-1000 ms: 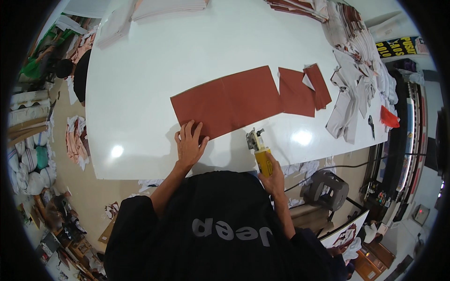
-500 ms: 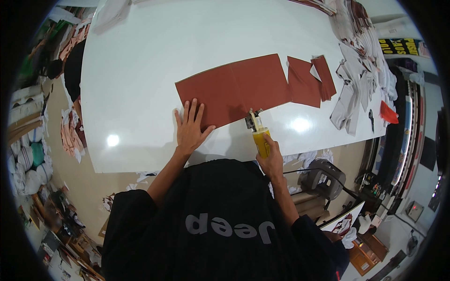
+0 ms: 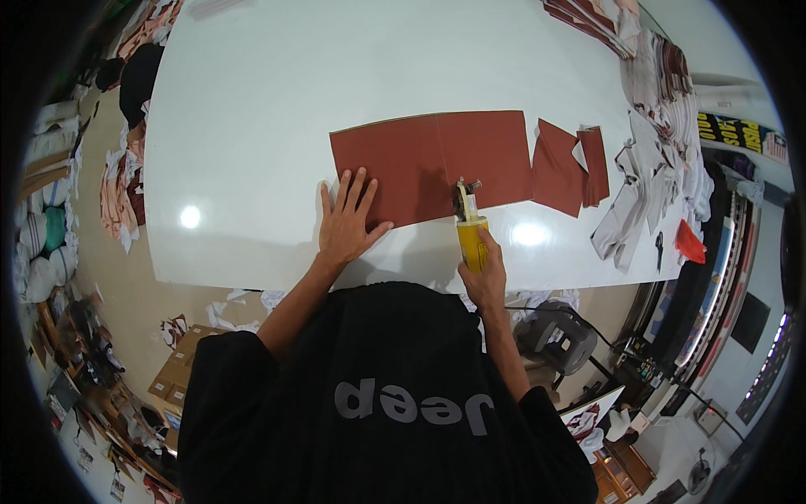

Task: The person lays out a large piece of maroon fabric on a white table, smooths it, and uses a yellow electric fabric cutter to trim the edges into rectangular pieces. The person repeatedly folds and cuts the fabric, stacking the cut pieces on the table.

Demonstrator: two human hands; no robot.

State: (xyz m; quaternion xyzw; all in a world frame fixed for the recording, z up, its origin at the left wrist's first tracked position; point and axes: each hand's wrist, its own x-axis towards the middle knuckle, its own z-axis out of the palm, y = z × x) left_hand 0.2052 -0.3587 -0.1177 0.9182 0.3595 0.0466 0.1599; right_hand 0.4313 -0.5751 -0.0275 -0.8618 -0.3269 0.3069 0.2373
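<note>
A long reddish-brown fabric piece (image 3: 403,160), seemingly a stack, lies on the white table (image 3: 252,126) with a faint line across its middle. My left hand (image 3: 347,225) rests flat on its near left corner, fingers spread. My right hand (image 3: 485,275) is closed round the yellow handle of an electric fabric cutter (image 3: 473,233). The cutter's metal head reaches over the near edge of the fabric, right of the middle line; its blade cannot be made out. Just right of this piece lie a smaller brown fabric piece (image 3: 556,172) and a narrow folded brown strip (image 3: 594,168).
Pale fabric offcuts (image 3: 625,206) and stacked cloth (image 3: 659,84) cover the table's right side. Black scissors (image 3: 659,250) and a red scrap (image 3: 690,244) lie near the right corner. A grey machine (image 3: 558,338) with a cable stands below the near edge. Another person (image 3: 141,84) is at the left edge.
The cutter's head has moved from the fabric's near edge farther in over it. My left hand stays on the corner. The whole view has shifted slightly.
</note>
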